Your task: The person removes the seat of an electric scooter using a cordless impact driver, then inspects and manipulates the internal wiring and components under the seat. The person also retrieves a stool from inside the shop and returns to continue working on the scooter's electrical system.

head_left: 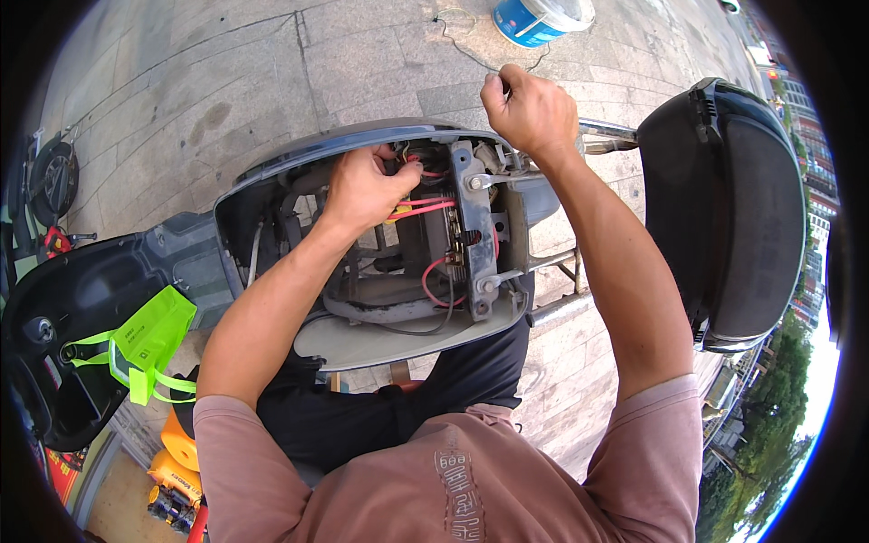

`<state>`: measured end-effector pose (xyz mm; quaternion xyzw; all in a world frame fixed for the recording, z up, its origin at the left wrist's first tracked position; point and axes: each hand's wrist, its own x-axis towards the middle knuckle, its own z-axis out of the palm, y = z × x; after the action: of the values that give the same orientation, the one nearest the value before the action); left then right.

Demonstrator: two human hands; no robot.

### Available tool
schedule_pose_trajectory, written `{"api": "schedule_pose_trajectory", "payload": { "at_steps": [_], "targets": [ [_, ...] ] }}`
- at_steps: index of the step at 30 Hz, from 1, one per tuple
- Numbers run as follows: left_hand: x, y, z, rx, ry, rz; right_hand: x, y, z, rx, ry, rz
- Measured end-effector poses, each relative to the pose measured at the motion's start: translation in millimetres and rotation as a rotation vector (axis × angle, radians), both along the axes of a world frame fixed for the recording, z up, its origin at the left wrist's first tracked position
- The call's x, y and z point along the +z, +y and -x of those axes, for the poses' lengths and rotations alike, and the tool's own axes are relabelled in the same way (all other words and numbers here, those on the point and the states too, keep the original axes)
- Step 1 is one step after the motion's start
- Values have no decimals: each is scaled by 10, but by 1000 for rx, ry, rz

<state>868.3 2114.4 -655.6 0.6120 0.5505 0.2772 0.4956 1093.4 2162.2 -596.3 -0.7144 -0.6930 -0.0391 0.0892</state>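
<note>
My left hand [371, 185] reaches into the scooter's open body [253, 213], its fingers curled at a cluster of wires and small red parts [423, 172] by the upper rim; what exactly they grip is hidden. Red wires [421, 206] run below it to a metal bracket [478, 271] with bolts and electrical parts. My right hand [529, 113] is raised above the bracket's upper right, closed, with its thumb against the curled fingers; I cannot make out what, if anything, it holds. A dark cable [453, 312] loops along the lower part of the opening.
A blue-and-white bucket [525, 27] stands on the paving [181, 81] beyond. A black top box or seat [724, 217] is at the right. On the left lie a bright green bag [149, 335] on the black front body [45, 362], orange tools [176, 480] below, and a wheel [56, 181].
</note>
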Motion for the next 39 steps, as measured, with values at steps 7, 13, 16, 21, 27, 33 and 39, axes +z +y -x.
{"api": "schedule_pose_trajectory", "payload": {
  "at_steps": [7, 13, 16, 21, 27, 33, 39],
  "targets": [
    [-73, -69, 76, 92, -183, 94, -5, -10, -5, -1, 34, 7],
    [-101, -255, 51, 114, -168, -82, 5, -5, -6, -10, 27, 33],
    [-88, -296, 49, 129, -136, -159, 9, -2, -2, -8, 16, 29],
    [-60, -316, 65, 37, -17, -389, 3, -7, 0, -15, 18, 29],
    [31, -268, 83, -141, 131, -409, 3, -7, 6, -18, 11, 17],
    [228, -259, 79, -224, 340, -584, -8, -6, -6, 5, 21, -6],
    [302, -180, 58, -312, 440, -630, -13, -11, -5, 3, 15, -13]
  ]
}}
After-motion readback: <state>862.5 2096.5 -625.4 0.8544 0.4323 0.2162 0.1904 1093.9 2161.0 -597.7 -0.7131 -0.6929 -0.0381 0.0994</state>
